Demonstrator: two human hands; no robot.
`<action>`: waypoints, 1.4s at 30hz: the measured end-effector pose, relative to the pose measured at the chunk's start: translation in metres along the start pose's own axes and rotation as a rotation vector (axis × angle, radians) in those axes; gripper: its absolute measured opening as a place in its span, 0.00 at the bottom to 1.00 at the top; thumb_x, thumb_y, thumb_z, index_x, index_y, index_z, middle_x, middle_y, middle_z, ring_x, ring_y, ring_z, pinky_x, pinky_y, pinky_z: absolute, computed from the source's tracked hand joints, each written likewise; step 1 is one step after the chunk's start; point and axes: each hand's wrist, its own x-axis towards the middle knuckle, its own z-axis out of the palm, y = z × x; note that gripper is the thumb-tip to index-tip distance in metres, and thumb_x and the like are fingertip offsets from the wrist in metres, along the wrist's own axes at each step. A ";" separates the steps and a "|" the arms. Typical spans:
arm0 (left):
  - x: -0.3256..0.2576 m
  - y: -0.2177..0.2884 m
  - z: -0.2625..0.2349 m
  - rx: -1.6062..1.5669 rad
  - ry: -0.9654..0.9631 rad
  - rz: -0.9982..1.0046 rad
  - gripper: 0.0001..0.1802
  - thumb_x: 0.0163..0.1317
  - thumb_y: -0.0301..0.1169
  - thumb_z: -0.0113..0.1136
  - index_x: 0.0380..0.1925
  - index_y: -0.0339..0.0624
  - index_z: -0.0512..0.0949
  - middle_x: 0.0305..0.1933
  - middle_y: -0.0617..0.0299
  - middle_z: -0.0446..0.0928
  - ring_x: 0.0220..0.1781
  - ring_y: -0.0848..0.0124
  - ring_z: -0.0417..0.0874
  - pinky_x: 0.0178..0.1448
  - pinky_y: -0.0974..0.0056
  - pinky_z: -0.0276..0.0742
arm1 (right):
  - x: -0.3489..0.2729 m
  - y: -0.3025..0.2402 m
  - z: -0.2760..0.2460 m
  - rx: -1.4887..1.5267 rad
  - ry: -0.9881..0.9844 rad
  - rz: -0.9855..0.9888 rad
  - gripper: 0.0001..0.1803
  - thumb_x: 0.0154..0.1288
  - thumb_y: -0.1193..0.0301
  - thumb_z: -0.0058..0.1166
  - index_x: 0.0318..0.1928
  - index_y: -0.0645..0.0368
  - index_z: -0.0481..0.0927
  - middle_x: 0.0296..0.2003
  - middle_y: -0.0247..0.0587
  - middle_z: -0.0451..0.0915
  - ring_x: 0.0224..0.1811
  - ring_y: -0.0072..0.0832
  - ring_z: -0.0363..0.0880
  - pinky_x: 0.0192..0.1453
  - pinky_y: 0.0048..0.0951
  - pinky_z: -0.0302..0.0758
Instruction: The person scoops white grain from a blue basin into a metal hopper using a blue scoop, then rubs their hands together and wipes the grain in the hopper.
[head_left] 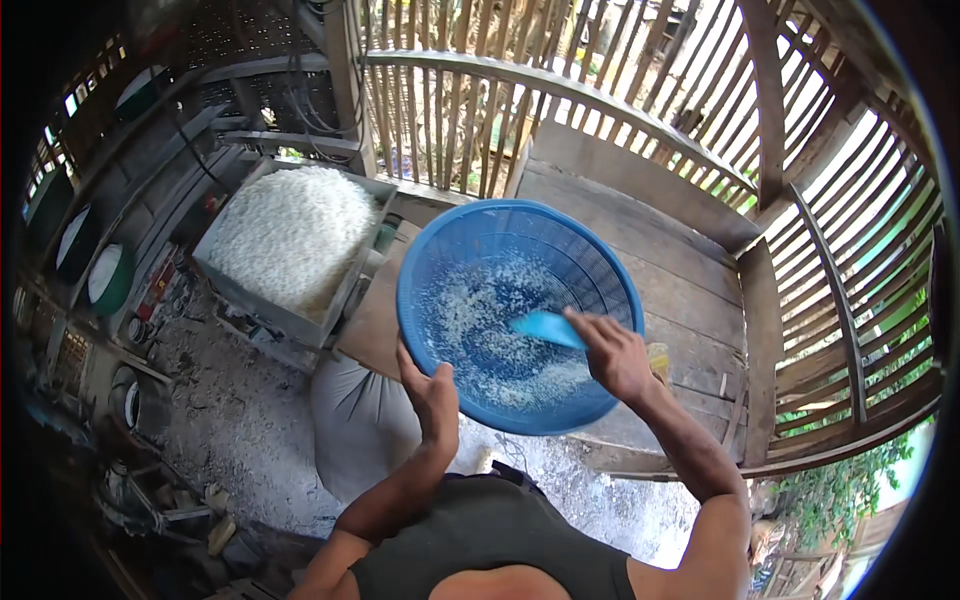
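Observation:
A large round blue plastic basket [520,215] with mesh sides is tilted in front of me. White grains [470,305], rice-like in look, are scattered thinly over its inside. My left hand [432,395] grips the near left rim, thumb up, its other fingers partly hidden by the basket. Over the right part of the basket, my right hand [615,350] is closed round a light-blue plastic scoop-like piece [545,328]. That piece points left, its tip among the grains. Its exact kind does not show clearly.
Left of the basket, a square hopper [285,318] holds a heap of white grains [295,225]. A stuffed pale sack [355,430] stands below a board [375,325]. A wooden platform [690,300] lies to the right, inside slatted walls [470,110]. Green tubs [118,285] line the far left.

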 end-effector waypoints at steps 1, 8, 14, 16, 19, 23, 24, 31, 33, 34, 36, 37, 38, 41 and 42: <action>0.002 -0.002 0.000 -0.008 0.004 -0.003 0.38 0.47 0.14 0.45 0.65 0.32 0.59 0.60 0.48 0.67 0.59 0.59 0.71 0.67 0.61 0.60 | 0.008 -0.001 -0.006 0.048 0.107 -0.014 0.32 0.51 0.83 0.48 0.61 0.56 0.71 0.46 0.45 0.80 0.45 0.40 0.80 0.45 0.36 0.79; -0.007 0.006 0.013 0.006 0.028 0.000 0.40 0.42 0.14 0.46 0.64 0.33 0.61 0.57 0.50 0.70 0.56 0.60 0.74 0.64 0.61 0.66 | -0.040 0.040 0.010 0.418 0.222 0.376 0.19 0.67 0.75 0.44 0.57 0.60 0.74 0.47 0.43 0.80 0.44 0.33 0.81 0.39 0.31 0.78; -0.008 -0.004 0.010 -0.241 0.010 -0.059 0.42 0.38 0.13 0.44 0.62 0.34 0.64 0.56 0.53 0.71 0.55 0.63 0.75 0.62 0.65 0.67 | -0.128 0.143 0.018 0.736 0.941 0.939 0.22 0.66 0.74 0.44 0.60 0.68 0.68 0.54 0.51 0.76 0.53 0.41 0.77 0.52 0.40 0.76; -0.009 0.001 0.013 -0.239 -0.009 -0.023 0.42 0.37 0.14 0.44 0.63 0.33 0.64 0.56 0.53 0.72 0.55 0.64 0.75 0.62 0.65 0.67 | -0.165 0.166 0.045 0.429 0.709 1.246 0.23 0.67 0.70 0.47 0.60 0.70 0.68 0.56 0.51 0.73 0.57 0.43 0.74 0.59 0.42 0.70; -0.012 0.009 0.017 -0.214 -0.028 0.046 0.44 0.35 0.16 0.44 0.63 0.33 0.65 0.55 0.53 0.73 0.54 0.64 0.75 0.61 0.66 0.67 | -0.157 0.159 0.053 -0.149 0.650 1.164 0.26 0.67 0.64 0.50 0.59 0.71 0.68 0.60 0.52 0.70 0.62 0.44 0.69 0.66 0.43 0.63; -0.007 0.047 0.029 -0.152 -0.081 0.068 0.45 0.34 0.19 0.46 0.64 0.33 0.65 0.56 0.54 0.73 0.54 0.64 0.75 0.61 0.67 0.67 | -0.103 0.112 0.048 0.561 0.686 0.998 0.30 0.66 0.60 0.53 0.59 0.71 0.68 0.58 0.53 0.72 0.60 0.45 0.71 0.65 0.44 0.66; -0.001 0.059 0.036 -0.172 -0.104 0.071 0.46 0.34 0.20 0.46 0.64 0.33 0.64 0.56 0.54 0.73 0.54 0.64 0.74 0.61 0.68 0.67 | -0.096 0.116 0.048 0.944 0.621 1.021 0.30 0.65 0.59 0.53 0.59 0.70 0.68 0.57 0.53 0.72 0.59 0.45 0.72 0.64 0.43 0.67; 0.066 0.114 0.077 -0.122 -0.273 0.464 0.43 0.53 0.38 0.62 0.68 0.36 0.57 0.66 0.49 0.64 0.68 0.60 0.64 0.73 0.60 0.53 | 0.001 0.142 0.003 1.870 0.502 0.859 0.31 0.49 0.80 0.43 0.58 0.71 0.67 0.51 0.56 0.76 0.52 0.47 0.77 0.59 0.47 0.76; 0.082 0.095 0.065 -0.265 -0.214 0.364 0.42 0.60 0.48 0.56 0.69 0.38 0.55 0.70 0.50 0.59 0.72 0.59 0.59 0.75 0.57 0.46 | 0.027 0.154 -0.020 1.707 0.629 0.838 0.27 0.50 0.80 0.43 0.55 0.73 0.69 0.48 0.57 0.78 0.50 0.46 0.78 0.56 0.47 0.78; 0.094 0.078 0.058 -0.339 -0.190 0.315 0.42 0.64 0.53 0.53 0.70 0.39 0.53 0.72 0.50 0.57 0.74 0.58 0.56 0.76 0.56 0.43 | 0.036 0.161 -0.034 1.700 0.689 0.790 0.26 0.49 0.82 0.43 0.53 0.73 0.69 0.45 0.54 0.78 0.45 0.44 0.79 0.53 0.46 0.80; 0.098 0.034 0.039 -0.310 -0.151 0.177 0.42 0.67 0.58 0.42 0.71 0.41 0.51 0.74 0.50 0.52 0.77 0.57 0.49 0.77 0.53 0.35 | 0.038 0.183 -0.060 1.585 0.829 0.720 0.23 0.49 0.83 0.43 0.49 0.74 0.70 0.40 0.50 0.78 0.40 0.41 0.80 0.48 0.43 0.82; 0.100 0.017 0.030 -0.295 -0.113 0.110 0.42 0.67 0.59 0.40 0.71 0.41 0.51 0.75 0.50 0.51 0.76 0.57 0.50 0.76 0.53 0.37 | 0.041 0.182 -0.061 1.534 0.877 0.694 0.22 0.49 0.83 0.43 0.48 0.73 0.71 0.41 0.50 0.78 0.40 0.40 0.80 0.48 0.42 0.82; 0.102 0.002 0.024 -0.283 -0.076 0.041 0.43 0.66 0.61 0.38 0.71 0.41 0.52 0.75 0.50 0.51 0.76 0.57 0.50 0.76 0.53 0.38 | 0.043 0.177 -0.063 1.479 0.925 0.669 0.21 0.49 0.84 0.43 0.48 0.73 0.71 0.41 0.51 0.78 0.39 0.40 0.81 0.47 0.42 0.82; 0.126 0.004 0.045 -0.528 0.036 -0.157 0.45 0.65 0.65 0.33 0.71 0.42 0.53 0.75 0.51 0.51 0.75 0.56 0.52 0.76 0.53 0.43 | 0.041 0.138 -0.027 1.185 0.985 0.734 0.17 0.47 0.82 0.47 0.41 0.68 0.78 0.35 0.45 0.80 0.31 0.33 0.79 0.32 0.33 0.75; 0.132 0.009 0.071 -0.608 -0.039 -0.182 0.45 0.65 0.66 0.32 0.71 0.43 0.53 0.75 0.51 0.51 0.75 0.56 0.52 0.75 0.53 0.44 | 0.026 0.144 0.017 0.528 0.785 0.836 0.14 0.46 0.82 0.48 0.37 0.67 0.78 0.28 0.37 0.77 0.25 0.27 0.73 0.28 0.28 0.68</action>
